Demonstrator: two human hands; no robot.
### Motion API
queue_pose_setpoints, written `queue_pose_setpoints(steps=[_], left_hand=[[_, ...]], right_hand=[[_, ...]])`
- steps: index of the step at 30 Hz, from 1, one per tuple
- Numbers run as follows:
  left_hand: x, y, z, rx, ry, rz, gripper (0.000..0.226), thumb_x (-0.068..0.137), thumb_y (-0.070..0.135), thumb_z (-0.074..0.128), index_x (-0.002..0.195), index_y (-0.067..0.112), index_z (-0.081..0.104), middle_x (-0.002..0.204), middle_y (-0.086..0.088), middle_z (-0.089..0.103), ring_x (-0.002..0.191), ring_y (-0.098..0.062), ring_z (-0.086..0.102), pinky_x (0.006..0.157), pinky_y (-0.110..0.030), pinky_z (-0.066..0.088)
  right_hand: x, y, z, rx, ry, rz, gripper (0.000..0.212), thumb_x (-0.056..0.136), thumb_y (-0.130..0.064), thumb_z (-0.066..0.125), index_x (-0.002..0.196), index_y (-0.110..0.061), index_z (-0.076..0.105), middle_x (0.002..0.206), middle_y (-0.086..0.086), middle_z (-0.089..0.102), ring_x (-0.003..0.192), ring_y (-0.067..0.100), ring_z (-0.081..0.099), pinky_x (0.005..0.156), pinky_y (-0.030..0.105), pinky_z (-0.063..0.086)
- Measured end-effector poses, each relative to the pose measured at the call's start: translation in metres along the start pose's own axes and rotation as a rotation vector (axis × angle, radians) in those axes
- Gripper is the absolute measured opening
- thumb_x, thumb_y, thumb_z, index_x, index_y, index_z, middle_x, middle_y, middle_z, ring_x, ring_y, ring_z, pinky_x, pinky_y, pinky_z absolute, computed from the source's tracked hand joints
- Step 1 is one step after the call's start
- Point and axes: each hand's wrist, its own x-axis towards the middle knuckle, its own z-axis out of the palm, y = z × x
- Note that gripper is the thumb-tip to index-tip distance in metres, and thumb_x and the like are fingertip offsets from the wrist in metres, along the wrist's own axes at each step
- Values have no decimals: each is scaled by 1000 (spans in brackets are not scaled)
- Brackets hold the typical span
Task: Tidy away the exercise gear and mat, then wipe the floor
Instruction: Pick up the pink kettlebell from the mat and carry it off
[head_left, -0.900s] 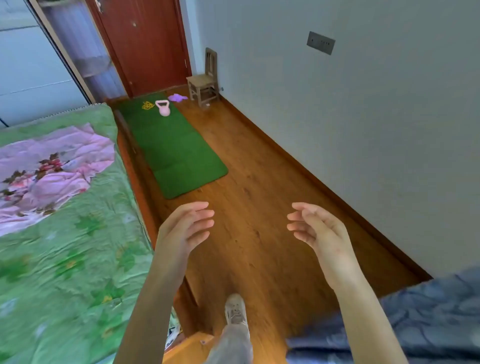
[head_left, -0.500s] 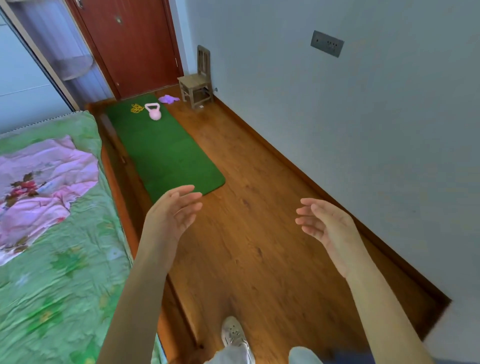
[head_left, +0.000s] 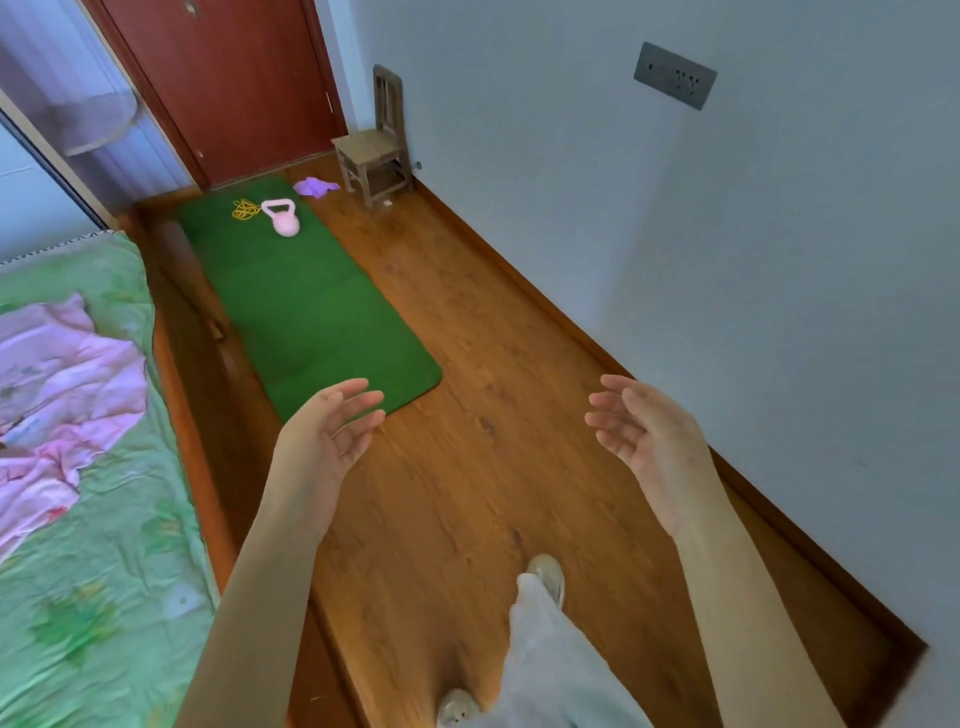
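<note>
A green exercise mat (head_left: 311, 306) lies flat on the wooden floor (head_left: 467, 493) beside the bed. At its far end sit a pink kettlebell (head_left: 283, 218) and a coiled yellow rope (head_left: 244, 209). A purple cloth (head_left: 316, 186) lies on the floor just beyond the mat, near the chair. My left hand (head_left: 324, 441) hovers over the mat's near corner, fingers relaxed, holding nothing. My right hand (head_left: 647, 441) is raised over bare floor, palm turned inward, fingers relaxed and empty.
A bed with a green cover (head_left: 88, 519) and a pink sheet (head_left: 57, 395) fills the left. A small wooden chair (head_left: 376, 150) stands against the right wall by a red door (head_left: 234, 83). My feet in white shoes (head_left: 545, 574) are on the floor.
I have stepped forward along the floor; the mat and gear look closer. The blue fabric at lower right has dropped out of view. Both hands stay raised and empty.
</note>
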Motion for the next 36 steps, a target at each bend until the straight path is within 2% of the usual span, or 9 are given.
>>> queue_pose_setpoints(steps=[6,12,17,19,24,27,36], left_hand=[[79,10,62,-12,66,-9,27,99,18,36,100,19,63,97,1,69,91,-13,63,86,-28,46],[157,39,124,-20,113,31,26,99,18,36,99,19,62,94,2,70,87,-13,64,81,-27,47],[216,45,152,-44,143,-19,24,98,17,38,96,18,62,79,8,73,71,-5,68,76,-25,45],[239,48,158,-57,151,-27,24,98,17,39,97,18,62,78,8,73,71,-5,67,76,-25,45],[312,67,161,-144,195,-38,29,100,12,32,95,16,60,82,3,72,84,-17,61,79,-27,45],[368,84,159,-157,196,-30,30,99,9,31,94,16,60,74,6,73,82,-16,61,77,-26,45],[516,151,152,-133,164,13,27,99,19,35,96,17,62,83,4,72,78,-12,63,75,-26,46]], right_hand=[[99,-25,-3,-14,-43,8,18,96,-18,48,100,-18,66,94,4,69,87,17,67,75,23,54],[198,-68,-8,-78,-109,-37,22,96,-18,47,107,-13,66,98,7,69,88,19,66,77,25,54],[270,-86,1,-99,-106,-9,21,96,-17,48,105,-14,66,95,6,69,85,17,66,75,23,55],[296,-88,10,-108,-117,17,21,96,-15,48,104,-14,67,95,7,69,85,18,66,75,24,55],[371,-97,45,-99,-149,63,20,96,-12,48,103,-12,67,96,10,68,85,21,66,76,27,55],[422,-104,75,-123,-162,38,20,96,-12,48,104,-11,66,96,10,68,85,20,66,74,25,55],[555,-131,175,-165,-194,-14,20,96,-12,48,101,-15,67,92,5,69,81,16,67,69,20,54]])
